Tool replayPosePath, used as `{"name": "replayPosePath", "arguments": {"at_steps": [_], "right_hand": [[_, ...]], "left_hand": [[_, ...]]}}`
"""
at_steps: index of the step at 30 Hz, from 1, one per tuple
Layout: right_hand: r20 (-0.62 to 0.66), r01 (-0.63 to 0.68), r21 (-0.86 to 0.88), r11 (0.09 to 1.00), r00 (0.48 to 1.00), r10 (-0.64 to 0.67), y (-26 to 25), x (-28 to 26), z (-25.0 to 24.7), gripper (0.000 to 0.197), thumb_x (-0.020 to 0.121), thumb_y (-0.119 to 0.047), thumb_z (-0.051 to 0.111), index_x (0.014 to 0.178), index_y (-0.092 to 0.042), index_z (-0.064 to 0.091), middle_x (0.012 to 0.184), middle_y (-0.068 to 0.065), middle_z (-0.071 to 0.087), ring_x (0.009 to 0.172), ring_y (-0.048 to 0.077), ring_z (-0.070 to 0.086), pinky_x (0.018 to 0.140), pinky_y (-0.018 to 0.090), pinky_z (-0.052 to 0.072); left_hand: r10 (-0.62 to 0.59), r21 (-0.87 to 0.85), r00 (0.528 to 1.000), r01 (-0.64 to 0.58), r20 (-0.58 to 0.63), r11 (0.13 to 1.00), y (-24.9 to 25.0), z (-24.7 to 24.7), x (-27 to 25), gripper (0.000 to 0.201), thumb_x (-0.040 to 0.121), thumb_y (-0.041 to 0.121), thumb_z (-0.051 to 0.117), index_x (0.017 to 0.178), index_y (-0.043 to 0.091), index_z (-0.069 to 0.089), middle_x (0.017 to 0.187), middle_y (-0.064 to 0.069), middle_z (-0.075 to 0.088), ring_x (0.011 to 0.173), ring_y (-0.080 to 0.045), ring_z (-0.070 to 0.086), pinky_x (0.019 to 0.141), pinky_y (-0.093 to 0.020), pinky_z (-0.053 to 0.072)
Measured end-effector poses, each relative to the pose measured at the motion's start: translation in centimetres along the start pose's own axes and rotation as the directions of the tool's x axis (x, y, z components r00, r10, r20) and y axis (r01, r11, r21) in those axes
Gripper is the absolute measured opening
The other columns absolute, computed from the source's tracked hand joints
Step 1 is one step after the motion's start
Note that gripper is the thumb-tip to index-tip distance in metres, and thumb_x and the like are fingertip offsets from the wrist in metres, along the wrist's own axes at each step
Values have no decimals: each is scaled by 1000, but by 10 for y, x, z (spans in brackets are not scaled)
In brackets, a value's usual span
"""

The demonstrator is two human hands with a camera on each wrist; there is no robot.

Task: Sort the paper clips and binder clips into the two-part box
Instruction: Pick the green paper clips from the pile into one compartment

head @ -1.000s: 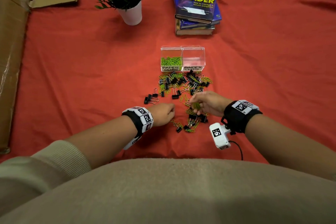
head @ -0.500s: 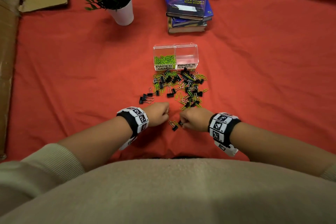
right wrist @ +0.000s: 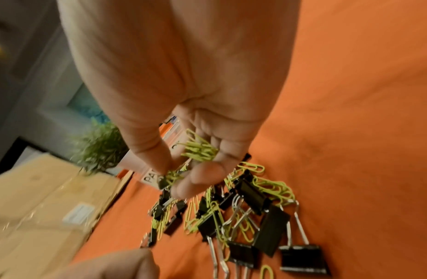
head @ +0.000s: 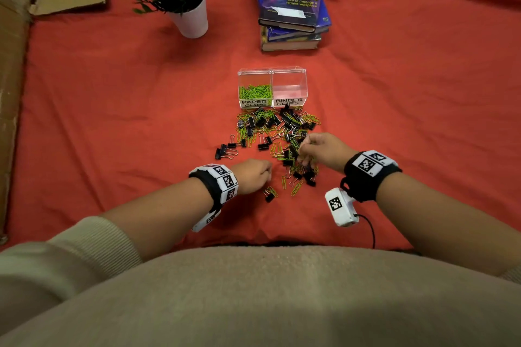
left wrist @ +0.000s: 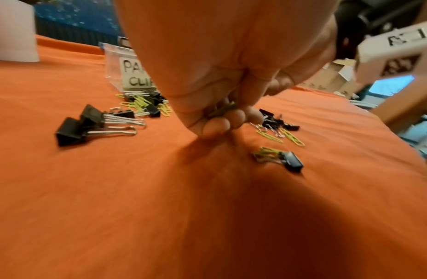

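A clear two-part box [head: 272,87] stands on the red cloth; its left part, labelled PAPER CLIPS, holds green paper clips [head: 255,91], its right part, labelled BINDER CLIPS, looks empty. A mixed pile of black binder clips [head: 263,146] and green paper clips [head: 296,189] lies in front of it. My right hand [head: 306,149] hovers over the pile's right side, holding a bunch of green paper clips [right wrist: 199,149] in its curled fingers. My left hand [head: 263,175] rests fisted on the cloth left of the pile, gripping green paper clips [left wrist: 222,109].
A potted plant [head: 189,17] stands at the back left, a stack of books [head: 293,3] at the back right. Cardboard [head: 14,65] lines the left edge. Two binder clips [left wrist: 93,124] lie apart left of the pile, and one binder clip [head: 269,194] near my left hand.
My right hand has lifted from the near end of the pile, beside my left fist, and moved forward and right over the pile with green paper clips in it. The left hand has stayed put.
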State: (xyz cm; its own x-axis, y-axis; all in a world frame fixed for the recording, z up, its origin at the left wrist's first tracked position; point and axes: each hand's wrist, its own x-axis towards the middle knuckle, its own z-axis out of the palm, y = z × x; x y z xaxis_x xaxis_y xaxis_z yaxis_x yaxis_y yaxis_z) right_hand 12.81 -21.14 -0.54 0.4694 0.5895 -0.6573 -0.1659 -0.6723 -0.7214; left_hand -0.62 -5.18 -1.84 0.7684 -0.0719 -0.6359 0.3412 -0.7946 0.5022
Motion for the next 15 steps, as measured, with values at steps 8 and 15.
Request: {"name": "replayPosePath", "arguments": {"at_steps": [8,15], "right_hand": [[53,-56,185,981,998,47,5,-3,2,22,92,2,51,110,-8,57,82,9,65,60,13,57,46,18,45],[29,-120,291,949,993,116,2,-1,4,16,94,-2,41,88,-9,54,72,8,54,56,18,53,46,24,39]], "left_hand": [[157,351,986,-167,56,921,4,16,6,20,86,19,55,105,12,56,110,-9,61,100,-30,59,79,-39,49],[150,433,988,-153,42,888,0,22,8,21,91,19,46,109,9,54,114,-12,59,105,-33,58,81,-41,47]]}}
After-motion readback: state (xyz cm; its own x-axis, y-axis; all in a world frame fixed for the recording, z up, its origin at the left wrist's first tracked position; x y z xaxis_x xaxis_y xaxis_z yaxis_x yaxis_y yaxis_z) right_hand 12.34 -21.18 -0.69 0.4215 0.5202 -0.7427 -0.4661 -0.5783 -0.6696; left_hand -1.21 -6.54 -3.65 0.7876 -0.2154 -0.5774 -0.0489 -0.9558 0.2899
